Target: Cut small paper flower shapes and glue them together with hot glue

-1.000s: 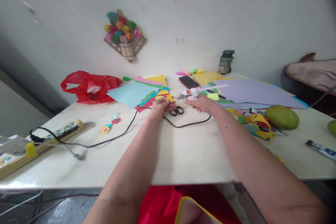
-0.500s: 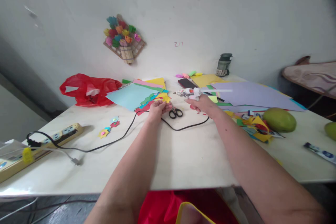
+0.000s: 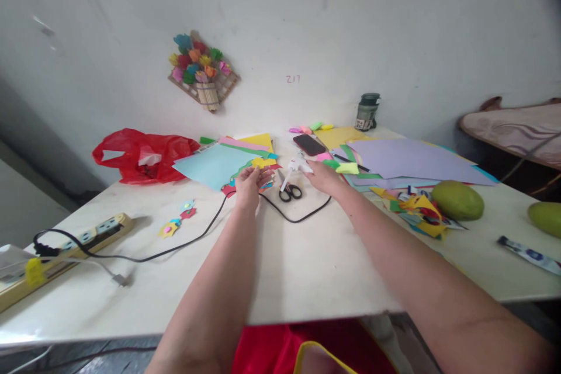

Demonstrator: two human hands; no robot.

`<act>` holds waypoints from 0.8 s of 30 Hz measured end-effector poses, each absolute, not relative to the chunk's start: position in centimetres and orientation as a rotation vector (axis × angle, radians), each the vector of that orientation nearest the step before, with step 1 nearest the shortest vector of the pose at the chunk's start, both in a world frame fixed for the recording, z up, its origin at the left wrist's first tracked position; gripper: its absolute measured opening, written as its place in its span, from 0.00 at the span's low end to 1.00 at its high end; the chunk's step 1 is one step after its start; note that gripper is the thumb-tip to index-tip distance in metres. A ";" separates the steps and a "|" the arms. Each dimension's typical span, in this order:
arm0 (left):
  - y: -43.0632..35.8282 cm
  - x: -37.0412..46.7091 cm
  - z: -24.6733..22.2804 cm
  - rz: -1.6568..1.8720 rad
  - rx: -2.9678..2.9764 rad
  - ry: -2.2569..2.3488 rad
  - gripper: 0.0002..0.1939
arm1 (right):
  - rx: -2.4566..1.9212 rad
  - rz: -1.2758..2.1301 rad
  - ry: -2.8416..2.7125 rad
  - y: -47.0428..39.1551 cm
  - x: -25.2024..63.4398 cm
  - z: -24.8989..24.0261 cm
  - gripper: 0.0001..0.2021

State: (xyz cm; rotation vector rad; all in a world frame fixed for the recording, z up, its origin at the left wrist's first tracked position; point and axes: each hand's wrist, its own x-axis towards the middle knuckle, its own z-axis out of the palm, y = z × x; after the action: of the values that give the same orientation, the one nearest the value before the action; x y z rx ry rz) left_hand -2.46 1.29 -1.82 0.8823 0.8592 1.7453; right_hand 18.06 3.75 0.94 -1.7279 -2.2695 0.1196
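Note:
My left hand (image 3: 250,181) is pinched on a small yellow paper flower cutout (image 3: 264,162), above a heap of coloured paper pieces. My right hand (image 3: 323,176) grips a white hot glue gun (image 3: 300,165), low over the table. A pale glue stick (image 3: 286,180) juts from the gun towards me, above black-handled scissors (image 3: 290,193) that lie between my hands. The gun's nozzle is hard to make out. Its black cord (image 3: 294,221) runs across the table to the left.
Left: a power strip (image 3: 90,238), small paper flowers (image 3: 168,229), a red plastic bag (image 3: 144,155) and a light blue sheet (image 3: 210,165). Right: a phone (image 3: 309,144), purple paper (image 3: 403,158), paper scraps (image 3: 423,210), a green mango (image 3: 458,200) and a tube (image 3: 528,253).
My right hand has lowered the glue gun and turned it, so its stick points towards me instead of right. My left hand still pinches the yellow flower, slightly further left.

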 end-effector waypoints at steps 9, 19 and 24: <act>0.8 -1.6 -1.1 1.750 0.841 0.894 0.11 | -1.834 0.097 -2.328 5.5 15.8 0.9 0.18; 0.5 -0.9 -1.1 1.561 0.976 0.838 0.14 | -1.871 0.004 -2.305 5.1 15.8 2.5 0.17; 0.0 -0.2 -1.0 1.455 1.022 0.801 0.11 | -1.884 -0.028 -2.085 4.1 20.5 3.6 0.13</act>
State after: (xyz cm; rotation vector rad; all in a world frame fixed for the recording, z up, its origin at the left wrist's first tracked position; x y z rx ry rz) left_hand -0.22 0.04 -0.99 1.0218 0.8008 1.4548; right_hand 20.51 4.11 3.57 -1.8837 -2.0853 -0.0279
